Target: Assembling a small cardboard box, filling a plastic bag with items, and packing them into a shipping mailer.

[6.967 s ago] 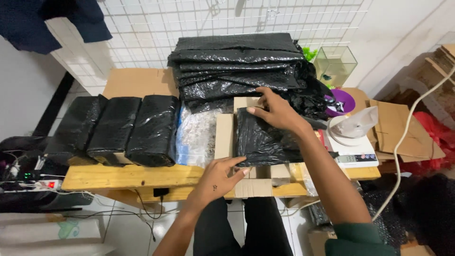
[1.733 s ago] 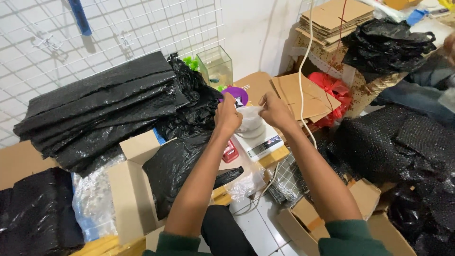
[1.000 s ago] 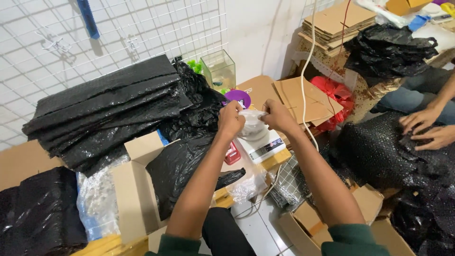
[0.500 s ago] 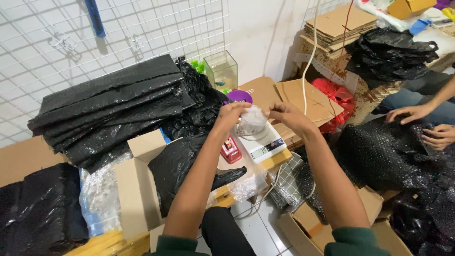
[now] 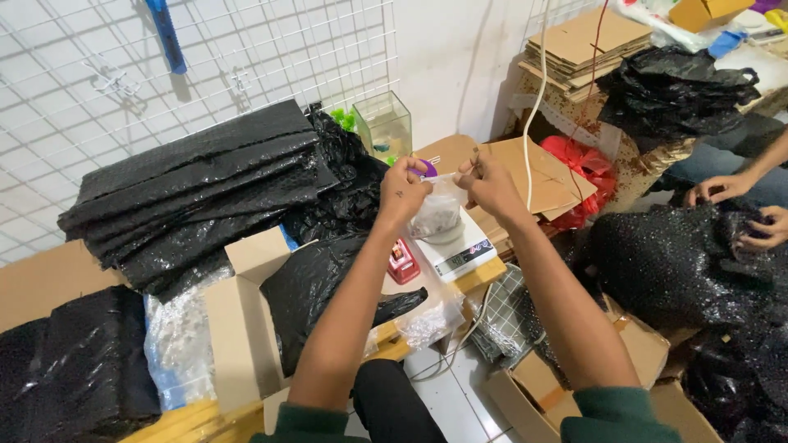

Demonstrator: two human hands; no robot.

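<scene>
Head view: left hand [image 5: 404,190] and right hand [image 5: 486,182] pinch a clear bag [image 5: 437,215].

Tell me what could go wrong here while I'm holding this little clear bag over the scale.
The clear bag hangs from just the fingertips of the left hand and right hand, so its contents might spill onto the white scale. The scale sits near the table edge and could get knocked off.
</scene>
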